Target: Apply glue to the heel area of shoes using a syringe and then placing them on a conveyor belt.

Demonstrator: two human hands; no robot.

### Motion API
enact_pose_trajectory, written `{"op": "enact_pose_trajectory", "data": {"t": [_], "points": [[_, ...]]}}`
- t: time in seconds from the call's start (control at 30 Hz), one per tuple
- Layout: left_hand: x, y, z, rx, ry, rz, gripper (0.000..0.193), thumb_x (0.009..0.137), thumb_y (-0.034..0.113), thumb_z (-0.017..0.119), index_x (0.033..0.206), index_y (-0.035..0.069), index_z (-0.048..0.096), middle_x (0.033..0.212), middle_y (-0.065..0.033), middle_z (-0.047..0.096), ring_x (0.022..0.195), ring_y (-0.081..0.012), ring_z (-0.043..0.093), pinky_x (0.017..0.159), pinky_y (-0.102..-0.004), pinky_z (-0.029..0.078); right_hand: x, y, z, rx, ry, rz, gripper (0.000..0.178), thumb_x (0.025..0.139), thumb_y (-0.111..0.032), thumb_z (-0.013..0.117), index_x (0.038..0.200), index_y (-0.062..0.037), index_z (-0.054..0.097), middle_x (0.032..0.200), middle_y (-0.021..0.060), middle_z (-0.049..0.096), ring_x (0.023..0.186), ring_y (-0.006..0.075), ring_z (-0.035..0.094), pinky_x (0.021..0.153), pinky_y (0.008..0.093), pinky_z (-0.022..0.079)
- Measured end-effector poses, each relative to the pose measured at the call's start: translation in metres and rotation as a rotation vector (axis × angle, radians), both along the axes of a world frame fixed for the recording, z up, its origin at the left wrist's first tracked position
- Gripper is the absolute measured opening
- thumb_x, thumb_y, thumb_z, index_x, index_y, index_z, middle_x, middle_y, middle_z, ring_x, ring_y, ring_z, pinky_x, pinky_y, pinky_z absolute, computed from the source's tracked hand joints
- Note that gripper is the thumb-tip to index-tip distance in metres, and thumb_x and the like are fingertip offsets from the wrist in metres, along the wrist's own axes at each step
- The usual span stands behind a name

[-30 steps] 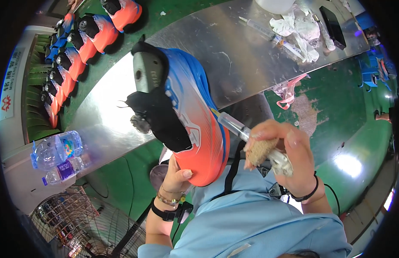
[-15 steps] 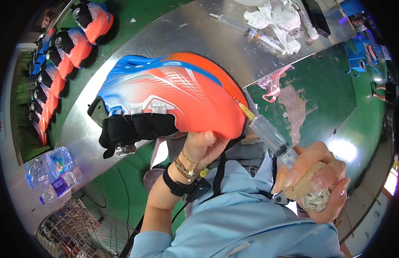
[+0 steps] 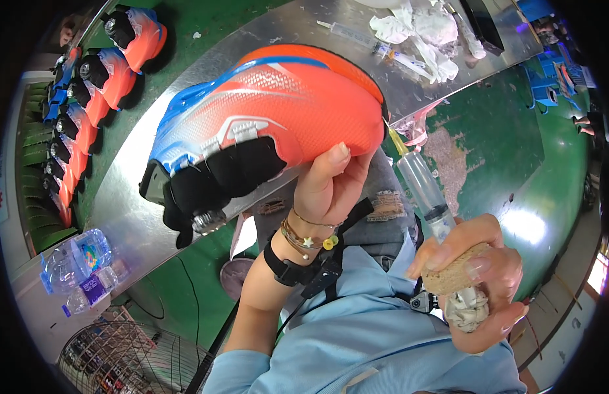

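An orange-red sneaker [image 3: 298, 98] with blue trim and a black upper is tilted on its side above the metal table. My left hand [image 3: 334, 184] grips it near the toe, thumb on the side facing me and fingers partly hidden beneath. My right hand [image 3: 492, 253] holds a clear syringe [image 3: 423, 184] with a yellow needle tip, which points at the sole edge by the toe; whether it touches, I cannot tell. Also in that hand are a tan, rough-looking pad [image 3: 455, 270] and a crumpled whitish wad [image 3: 467, 308].
On the metal table [image 3: 252, 36] lie another syringe [image 3: 357, 36] and crumpled white cloths [image 3: 426, 33]. Several similar sneakers [image 3: 111, 79] line up at the left. Plastic bottles [image 3: 78, 259] rest at the table's left end, above a wire guard [image 3: 120, 348]. A pink strip [image 3: 416, 125] hangs off the far edge.
The sneaker has turned and its toe has risen up and right, with my left hand moving along. The syringe tip has shifted right and up, following the toe edge.
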State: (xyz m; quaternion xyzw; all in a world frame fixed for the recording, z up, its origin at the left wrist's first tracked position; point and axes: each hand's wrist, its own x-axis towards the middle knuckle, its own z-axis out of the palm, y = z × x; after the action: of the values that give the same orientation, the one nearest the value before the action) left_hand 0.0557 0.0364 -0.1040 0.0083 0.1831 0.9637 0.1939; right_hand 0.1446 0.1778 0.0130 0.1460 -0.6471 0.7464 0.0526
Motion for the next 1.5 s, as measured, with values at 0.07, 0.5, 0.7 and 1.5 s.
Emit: {"op": "enact_pose_trajectory", "data": {"t": [0.07, 0.5, 0.7, 1.5], "points": [[0.001, 0.003, 0.018, 0.021, -0.09, 0.05, 0.046, 0.084, 0.026, 0.069, 0.123, 0.007, 0.052, 0.118, -0.0047, 0.062, 0.112, -0.0207, 0.056, 0.115, -0.0465, 0.027, -0.001, -0.003, -0.002, 0.034, 0.024, -0.003, 0.048, 0.097, -0.05, 0.031, 0.113, -0.0096, 0.05, 0.094, 0.0197, 0.048, 0.062, 0.0259, 0.053, 0.057, 0.0396, 0.051], [-0.003, -0.005, 0.089, -0.176, -0.465, 0.049, 0.029, 0.088, 0.023, 0.067, 0.111, 0.007, 0.059, 0.107, -0.0026, 0.065, 0.095, -0.0131, 0.064, 0.091, -0.029, 0.053, 0.0, -0.021, -0.041, 0.056, 0.318, -0.173, 0.04, 0.093, -0.034, 0.044, 0.098, -0.0045, 0.072, 0.098, 0.0196, 0.063, 0.065, 0.0202, 0.06, 0.056, 0.0298, 0.045], [-0.005, -0.004, 0.088, -0.211, -0.479, 0.037, 0.027, 0.09, 0.022, 0.064, 0.112, 0.007, 0.059, 0.109, -0.0029, 0.064, 0.099, -0.0136, 0.063, 0.096, -0.0328, 0.05, 0.005, -0.015, -0.042, 0.039, 0.302, -0.192, 0.039, 0.092, -0.035, 0.046, 0.102, -0.0027, 0.065, 0.098, 0.0202, 0.061, 0.071, 0.0232, 0.062, 0.061, 0.0342, 0.048], [-0.012, -0.216, 0.088, -1.988, 0.632, 0.375, 0.061, 0.053, 0.016, 0.091, 0.103, -0.001, 0.061, 0.092, -0.0097, 0.069, 0.079, -0.019, 0.066, 0.073, -0.0313, 0.052, -0.077, 0.07, -0.089, 0.08, 0.004, -0.698, 0.024, 0.096, -0.008, 0.041, 0.108, 0.003, 0.059, 0.107, 0.0114, 0.056, 0.094, 0.0164, 0.057, 0.082, 0.031, 0.047]]}}
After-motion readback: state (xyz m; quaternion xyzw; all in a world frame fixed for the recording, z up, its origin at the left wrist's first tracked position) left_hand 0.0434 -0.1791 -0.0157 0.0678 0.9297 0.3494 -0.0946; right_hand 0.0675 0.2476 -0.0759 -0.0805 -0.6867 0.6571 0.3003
